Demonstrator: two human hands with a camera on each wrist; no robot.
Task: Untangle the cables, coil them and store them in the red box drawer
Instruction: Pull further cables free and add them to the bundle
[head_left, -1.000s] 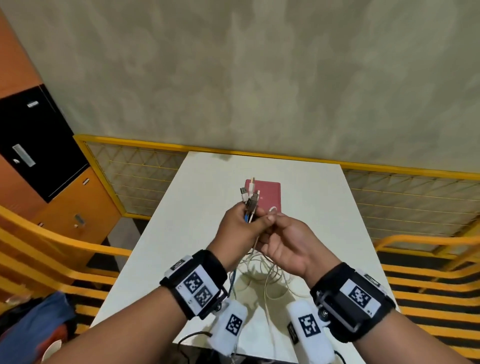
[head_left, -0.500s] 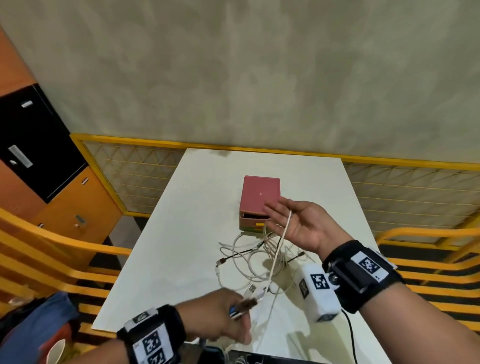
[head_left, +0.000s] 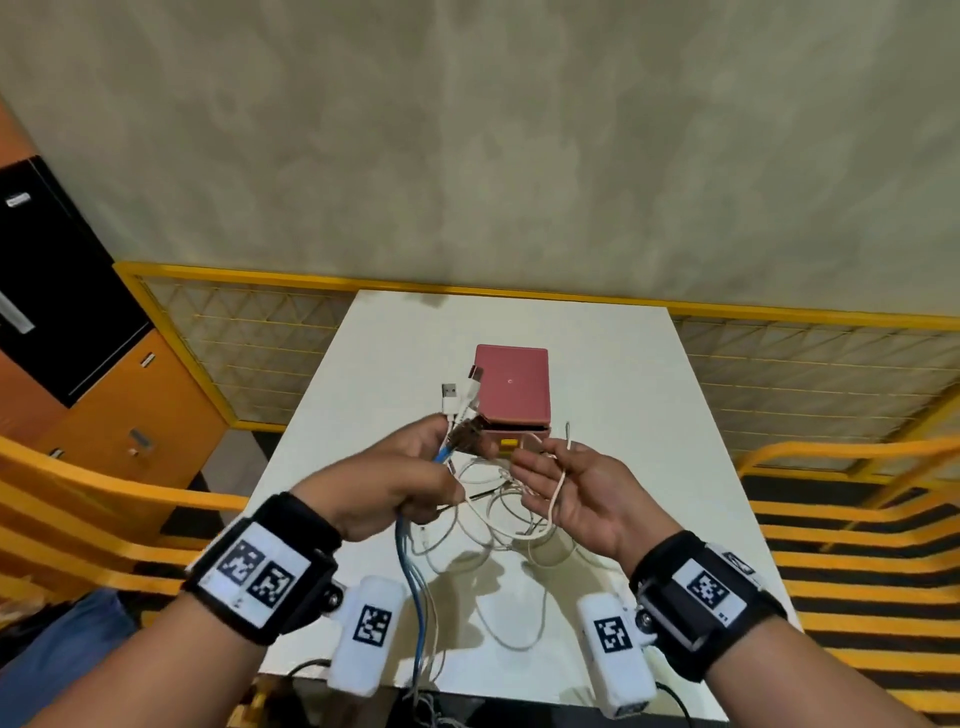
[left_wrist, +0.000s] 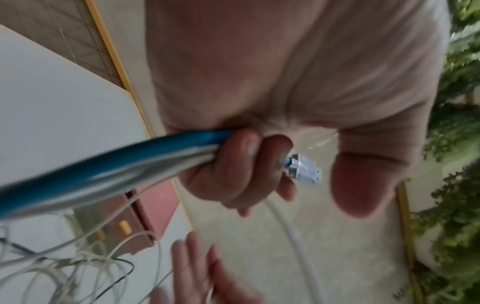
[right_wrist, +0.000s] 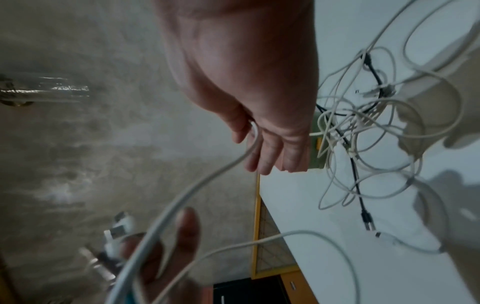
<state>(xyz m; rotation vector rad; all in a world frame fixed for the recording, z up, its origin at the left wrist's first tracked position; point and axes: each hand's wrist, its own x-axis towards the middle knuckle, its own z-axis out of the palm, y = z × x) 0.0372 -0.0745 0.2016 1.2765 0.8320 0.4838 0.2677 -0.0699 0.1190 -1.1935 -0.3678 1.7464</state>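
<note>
My left hand (head_left: 441, 462) is raised over the table and grips a bundle of cable ends: a blue cable (head_left: 410, 571), white ones, and USB plugs (head_left: 451, 391) sticking up from the fist. In the left wrist view the curled fingers (left_wrist: 246, 164) clamp the blue cable (left_wrist: 103, 164). My right hand (head_left: 566, 483) is held palm up just to the right, fingers relaxed, with a thin white cable (head_left: 558, 488) lying across it and passing between two fingers (right_wrist: 259, 144). The tangle of cables (head_left: 493, 514) lies below on the table. The red box (head_left: 514, 384) stands behind it, its drawer with a yellow handle (head_left: 509, 444) slightly out.
The white table (head_left: 613, 374) is ringed by yellow railings (head_left: 831, 457). An orange and black cabinet (head_left: 78, 364) stands at the left. Cable strands hang over the table's near edge (head_left: 426, 675). A black cable (right_wrist: 363, 216) runs through the tangle.
My left hand has risen from the table's near edge back up beside the right hand, bringing the bundle with it. The right hand has drawn slightly nearer, the white cable still across it.
</note>
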